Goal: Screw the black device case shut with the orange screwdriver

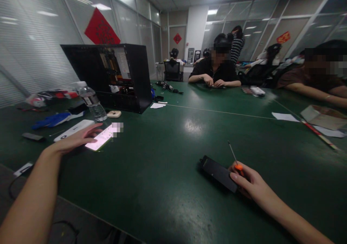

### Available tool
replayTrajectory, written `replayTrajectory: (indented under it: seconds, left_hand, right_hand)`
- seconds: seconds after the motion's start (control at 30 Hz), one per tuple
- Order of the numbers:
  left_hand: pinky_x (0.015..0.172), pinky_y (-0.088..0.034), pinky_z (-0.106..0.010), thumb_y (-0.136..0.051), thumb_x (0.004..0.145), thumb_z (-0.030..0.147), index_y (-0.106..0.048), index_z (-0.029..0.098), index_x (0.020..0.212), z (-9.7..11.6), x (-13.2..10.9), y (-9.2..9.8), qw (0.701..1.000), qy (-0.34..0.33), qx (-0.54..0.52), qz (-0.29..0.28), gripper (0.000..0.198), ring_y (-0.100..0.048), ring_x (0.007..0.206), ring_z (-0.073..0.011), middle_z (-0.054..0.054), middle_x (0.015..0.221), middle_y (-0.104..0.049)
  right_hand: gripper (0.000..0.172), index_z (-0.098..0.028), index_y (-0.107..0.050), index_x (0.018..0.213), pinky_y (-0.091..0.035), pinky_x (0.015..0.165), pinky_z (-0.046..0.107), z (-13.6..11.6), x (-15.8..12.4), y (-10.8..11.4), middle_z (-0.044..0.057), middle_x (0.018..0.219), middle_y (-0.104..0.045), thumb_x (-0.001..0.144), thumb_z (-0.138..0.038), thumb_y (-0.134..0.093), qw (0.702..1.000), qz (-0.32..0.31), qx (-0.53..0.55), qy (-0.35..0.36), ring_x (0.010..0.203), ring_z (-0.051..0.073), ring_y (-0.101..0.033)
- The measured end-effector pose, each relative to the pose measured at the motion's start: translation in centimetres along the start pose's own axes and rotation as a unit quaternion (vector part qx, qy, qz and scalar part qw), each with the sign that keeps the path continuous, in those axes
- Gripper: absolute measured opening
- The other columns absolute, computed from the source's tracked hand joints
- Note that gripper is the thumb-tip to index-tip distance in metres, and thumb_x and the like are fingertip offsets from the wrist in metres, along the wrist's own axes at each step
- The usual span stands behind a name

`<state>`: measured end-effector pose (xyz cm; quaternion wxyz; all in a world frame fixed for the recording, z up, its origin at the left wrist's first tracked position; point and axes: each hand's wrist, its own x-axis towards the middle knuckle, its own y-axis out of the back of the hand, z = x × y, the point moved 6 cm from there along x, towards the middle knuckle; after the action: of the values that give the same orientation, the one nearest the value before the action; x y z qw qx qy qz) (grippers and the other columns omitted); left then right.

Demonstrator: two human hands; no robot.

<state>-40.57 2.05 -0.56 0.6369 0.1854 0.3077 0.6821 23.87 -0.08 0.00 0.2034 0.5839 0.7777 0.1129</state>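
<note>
My left hand [78, 137] rests at the left edge of a lit smartphone [101, 137] that lies on the green table. Its fingers are stretched and apart, with the thumb touching the phone's near corner. On the right, my right hand [248, 180] is closed on a screwdriver [238, 167] with an orange handle, the thin shaft pointing up and away. The same hand also grips the end of a flat black rectangular part [219, 173], held just over or against the tabletop; which of these I cannot tell. Some of the right fingers are hidden behind the part.
A black computer case [138, 77] with an exposed interior stands at the left, near a water bottle [92, 101], blue gloves [51, 120] and a white box [74, 130]. Across the green table [168, 153], a person [217, 68] works with both hands; another person sits at the right.
</note>
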Motion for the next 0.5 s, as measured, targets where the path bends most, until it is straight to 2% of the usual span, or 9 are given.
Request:
replayTrajectory:
  seconds: [0.3, 0.5]
  left_hand:
    - [0.115, -0.039, -0.044, -0.075, 0.067, 0.061, -0.029, 0.023, 0.155, -0.17, 0.15, 0.17, 1.000, 0.004, 0.003, 0.009, 0.107, -0.048, 0.138, -0.0345, -0.015, 0.148, -0.052]
    - [0.114, -0.040, -0.044, -0.073, 0.070, 0.060, -0.028, 0.022, 0.155, -0.25, 0.25, 0.03, 1.000, -0.002, -0.004, 0.003, 0.103, -0.049, 0.137, -0.0340, -0.016, 0.147, -0.053]
  right_hand:
    - [0.050, -0.023, -0.055, 0.081, -0.032, 0.047, 0.026, -0.09, -0.01, -0.01, -0.002, 0.070, -0.054, 0.075, -0.072, -0.062, 1.000, -0.005, -0.004, -0.003, 0.053, 0.012, -0.045]
    - [0.050, -0.023, -0.055, 0.080, -0.038, 0.051, 0.027, 0.09, 0.00, 0.12, 0.000, 0.075, -0.056, 0.074, -0.071, -0.064, 1.000, 0.005, -0.004, 0.002, 0.063, 0.016, -0.053]
